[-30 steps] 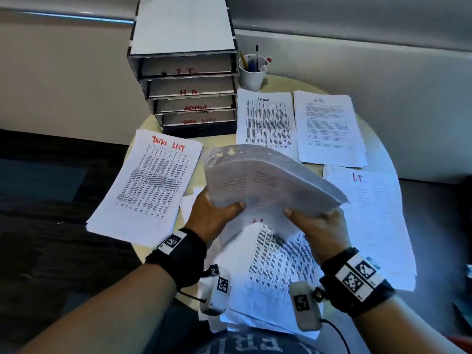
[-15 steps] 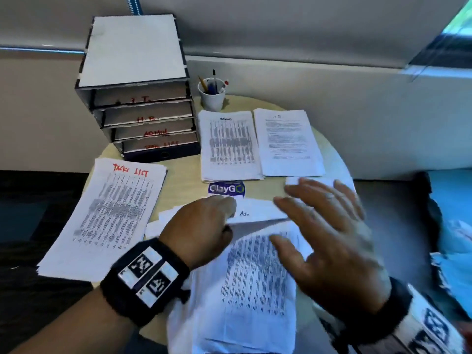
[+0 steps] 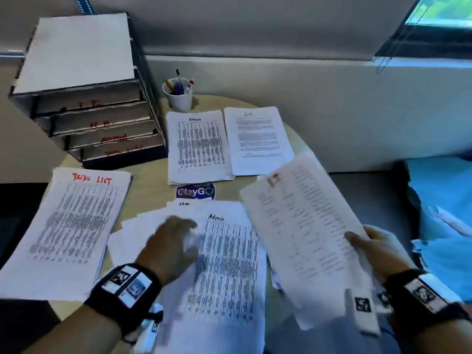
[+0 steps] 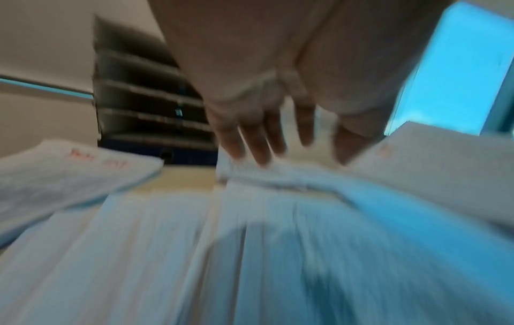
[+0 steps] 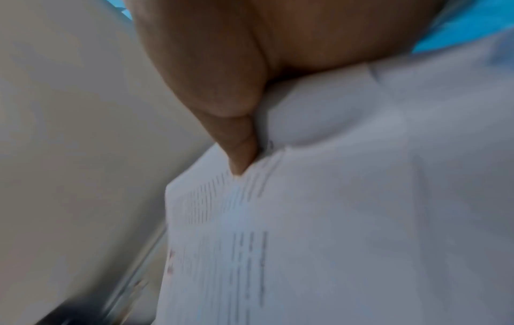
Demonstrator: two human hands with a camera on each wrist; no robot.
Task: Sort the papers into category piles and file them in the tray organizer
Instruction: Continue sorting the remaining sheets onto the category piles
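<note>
The grey four-tier tray organizer (image 3: 97, 116), its tiers labelled in red, stands at the table's back left. Sorted piles lie flat: Task List (image 3: 69, 226) at left, Admin (image 3: 199, 146) and H.R. (image 3: 258, 139) at the back. A loose heap (image 3: 227, 272) topped by an Admin sheet lies in front of me. My left hand (image 3: 184, 233) rests on that heap, and the left wrist view shows the fingers (image 4: 261, 149) straight on the sheets. My right hand (image 3: 367, 241) grips the I.T. stack (image 3: 304, 226) by its near right edge and holds it tilted off the table. Its thumb (image 5: 242, 158) presses on top of the stack (image 5: 306, 220).
A white cup of pens (image 3: 178, 95) stands beside the organizer. A blue ClayGO sticker (image 3: 195, 191) sits mid-table. The round table (image 3: 153, 175) drops off at the left and right. A wall runs behind it, and something blue (image 3: 444, 213) lies to the right.
One second ago both hands held a stack. Half a second ago my right hand hovered open over the I.T. pile, and now it grips that pile and has lifted it. My left hand stays on the heap.
</note>
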